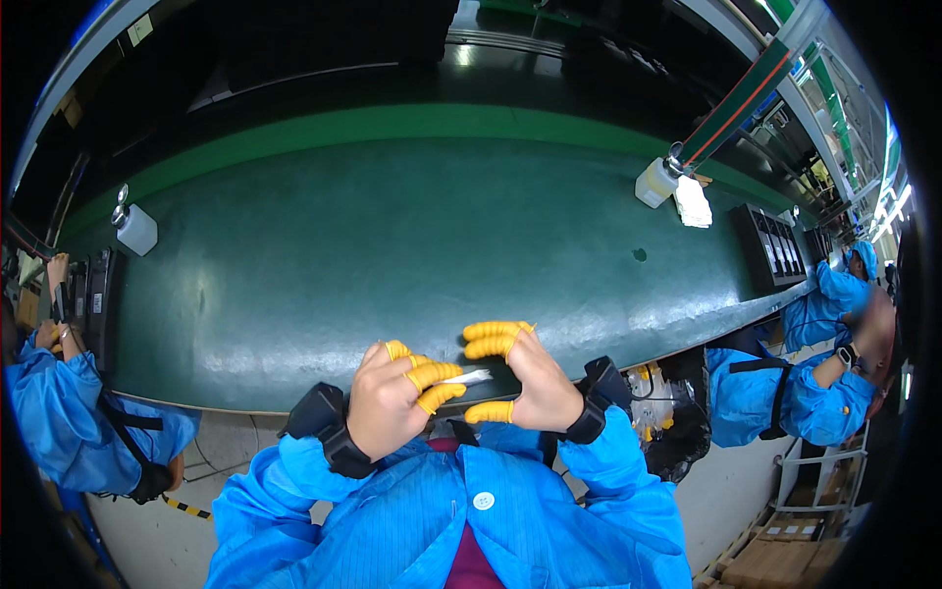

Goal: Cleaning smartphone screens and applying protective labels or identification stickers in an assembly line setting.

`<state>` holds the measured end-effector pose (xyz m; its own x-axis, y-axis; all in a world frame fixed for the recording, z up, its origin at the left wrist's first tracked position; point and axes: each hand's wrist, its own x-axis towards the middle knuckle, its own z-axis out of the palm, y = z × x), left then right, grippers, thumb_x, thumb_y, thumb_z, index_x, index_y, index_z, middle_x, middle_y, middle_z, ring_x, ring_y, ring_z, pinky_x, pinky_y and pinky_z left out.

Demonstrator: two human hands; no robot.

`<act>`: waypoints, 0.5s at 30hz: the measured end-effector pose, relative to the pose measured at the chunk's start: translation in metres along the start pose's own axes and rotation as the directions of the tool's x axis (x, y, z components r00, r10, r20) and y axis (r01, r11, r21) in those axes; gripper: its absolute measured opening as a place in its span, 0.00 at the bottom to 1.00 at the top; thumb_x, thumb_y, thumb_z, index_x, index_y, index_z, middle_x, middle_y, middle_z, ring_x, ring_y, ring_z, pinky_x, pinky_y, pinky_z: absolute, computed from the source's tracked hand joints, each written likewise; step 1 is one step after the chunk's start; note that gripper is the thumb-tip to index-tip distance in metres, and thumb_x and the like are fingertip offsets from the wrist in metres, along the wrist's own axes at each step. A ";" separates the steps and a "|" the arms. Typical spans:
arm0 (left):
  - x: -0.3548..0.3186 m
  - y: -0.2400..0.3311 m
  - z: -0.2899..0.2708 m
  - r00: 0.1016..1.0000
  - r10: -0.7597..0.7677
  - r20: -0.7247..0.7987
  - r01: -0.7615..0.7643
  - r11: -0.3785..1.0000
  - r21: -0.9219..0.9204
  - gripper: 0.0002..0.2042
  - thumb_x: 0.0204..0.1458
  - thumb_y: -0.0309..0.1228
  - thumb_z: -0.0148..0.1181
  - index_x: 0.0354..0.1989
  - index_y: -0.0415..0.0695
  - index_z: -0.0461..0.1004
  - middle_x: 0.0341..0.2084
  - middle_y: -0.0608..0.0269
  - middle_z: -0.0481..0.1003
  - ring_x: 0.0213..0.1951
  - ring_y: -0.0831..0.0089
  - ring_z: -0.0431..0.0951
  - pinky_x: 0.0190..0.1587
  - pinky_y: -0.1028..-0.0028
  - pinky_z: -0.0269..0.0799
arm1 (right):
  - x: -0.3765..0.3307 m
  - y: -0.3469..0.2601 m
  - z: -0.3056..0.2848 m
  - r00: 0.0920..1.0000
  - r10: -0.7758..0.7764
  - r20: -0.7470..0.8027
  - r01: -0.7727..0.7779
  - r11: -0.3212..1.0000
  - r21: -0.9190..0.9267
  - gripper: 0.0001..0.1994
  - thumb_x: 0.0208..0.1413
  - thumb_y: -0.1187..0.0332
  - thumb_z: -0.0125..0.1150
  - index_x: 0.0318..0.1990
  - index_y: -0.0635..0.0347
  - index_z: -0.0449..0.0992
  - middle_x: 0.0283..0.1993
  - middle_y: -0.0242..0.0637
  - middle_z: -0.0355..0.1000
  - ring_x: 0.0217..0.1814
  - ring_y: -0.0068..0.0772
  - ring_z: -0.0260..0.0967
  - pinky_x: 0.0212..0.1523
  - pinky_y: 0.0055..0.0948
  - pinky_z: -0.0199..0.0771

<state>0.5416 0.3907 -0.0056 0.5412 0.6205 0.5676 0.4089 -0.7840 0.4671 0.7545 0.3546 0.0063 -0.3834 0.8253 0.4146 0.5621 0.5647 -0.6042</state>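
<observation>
Both my hands are raised close to my chest over the near edge of a green conveyor belt (392, 245). Yellow finger cots cover my fingertips. My left hand (392, 402) pinches one end of a small thin white strip (471, 376). My right hand (530, 378) curls beside the strip's other end, fingers bent above it and thumb below; whether it touches the strip is unclear. Black wrist devices sit on both blue sleeves.
A white bottle (135, 229) stands on the belt's left, another white bottle (655, 182) and a white cloth (693, 201) at the right. A black tray (770, 245) lies far right. Blue-coated persons work at the left (69, 412) and right (834, 363).
</observation>
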 end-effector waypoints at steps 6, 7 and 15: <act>0.034 0.014 -0.010 0.954 -0.301 0.007 0.269 0.841 -0.470 0.09 0.43 0.28 0.70 0.32 0.39 0.80 0.22 0.62 0.77 0.24 0.75 0.71 0.30 0.75 0.65 | 0.007 -0.007 0.008 0.845 0.483 0.229 -0.377 0.235 0.896 0.25 0.48 0.73 0.69 0.53 0.62 0.65 0.51 0.37 0.68 0.55 0.31 0.66 0.56 0.30 0.67; 0.033 0.015 -0.006 0.933 -0.360 -0.011 0.305 0.805 -0.509 0.09 0.44 0.26 0.69 0.34 0.37 0.79 0.23 0.64 0.77 0.23 0.79 0.71 0.27 0.78 0.66 | 0.009 -0.011 0.009 0.852 0.497 0.165 -0.250 0.108 0.962 0.19 0.51 0.76 0.64 0.51 0.62 0.67 0.50 0.37 0.69 0.54 0.31 0.67 0.55 0.30 0.68; 0.030 0.017 0.001 0.923 -0.373 0.095 0.367 0.779 -0.509 0.13 0.46 0.23 0.65 0.41 0.37 0.77 0.32 0.63 0.78 0.31 0.79 0.74 0.33 0.80 0.68 | -0.004 0.009 -0.016 0.860 0.485 -0.159 -0.124 0.501 0.857 0.11 0.54 0.76 0.62 0.43 0.63 0.71 0.44 0.36 0.73 0.46 0.27 0.70 0.49 0.27 0.70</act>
<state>0.5660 0.3962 0.0190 0.4170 0.8632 0.2847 0.1434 -0.3718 0.9172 0.7724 0.3564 0.0104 0.0595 0.9834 0.1716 -0.2984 0.1815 -0.9370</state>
